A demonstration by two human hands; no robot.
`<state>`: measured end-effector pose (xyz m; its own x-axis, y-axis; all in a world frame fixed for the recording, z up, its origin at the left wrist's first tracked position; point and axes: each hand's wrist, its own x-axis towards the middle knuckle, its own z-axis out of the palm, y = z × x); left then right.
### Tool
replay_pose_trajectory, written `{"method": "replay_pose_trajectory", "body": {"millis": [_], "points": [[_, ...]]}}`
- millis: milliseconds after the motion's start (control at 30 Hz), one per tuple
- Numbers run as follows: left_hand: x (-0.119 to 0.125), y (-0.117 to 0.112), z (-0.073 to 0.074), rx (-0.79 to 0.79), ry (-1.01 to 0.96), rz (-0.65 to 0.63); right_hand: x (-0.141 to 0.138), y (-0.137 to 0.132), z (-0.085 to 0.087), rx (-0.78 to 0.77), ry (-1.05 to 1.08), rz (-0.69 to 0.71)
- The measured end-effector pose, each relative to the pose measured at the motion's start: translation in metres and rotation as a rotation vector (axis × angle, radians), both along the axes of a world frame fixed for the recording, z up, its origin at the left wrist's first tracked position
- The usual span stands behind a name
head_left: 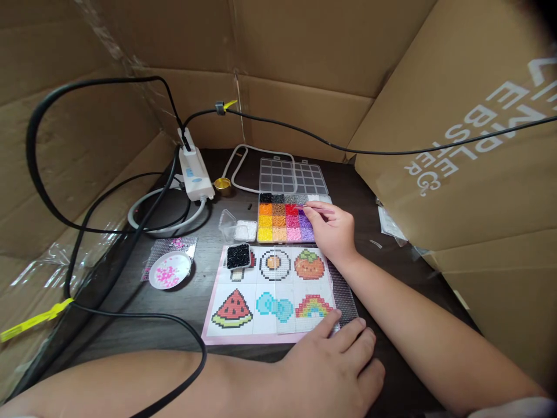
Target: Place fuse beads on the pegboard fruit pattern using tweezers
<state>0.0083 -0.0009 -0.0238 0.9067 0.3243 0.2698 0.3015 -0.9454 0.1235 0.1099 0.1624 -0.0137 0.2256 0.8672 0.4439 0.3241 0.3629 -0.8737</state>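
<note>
Black cable [204,349] foremost, left hand [333,366] spread at clear pegboard's [345,302] edge, right hand [334,231] pinching pink tool [322,209], tip at red beads [290,210]

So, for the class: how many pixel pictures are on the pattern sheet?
6. Top row: a partly covered picture under the black-bead tray, a fried egg and an orange fruit. Bottom row: a watermelon slice, a blue shape and a rainbow.

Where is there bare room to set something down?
Dark tabletop lies bare beyond the right hand, between the clear plastic box of coloured beads and the brown cardboard wall; another strip runs between the round white dish and the pink-edged paper pattern sheet. It's crowded around the white plastic power strip, where black cables loop.
</note>
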Motion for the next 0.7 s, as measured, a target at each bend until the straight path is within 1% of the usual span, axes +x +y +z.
{"method": "replay_pose_trajectory", "body": {"millis": [300,700], "points": [[0.0001,-0.0002,-0.001,0.027,-0.016,0.008,0.0005,0.0005,-0.0009,-0.012,-0.002,0.027],[0.0009,-0.0009,-0.0016,0.008,-0.018,0.012,0.0015,-0.001,-0.0002,-0.036,-0.018,0.052]]}}
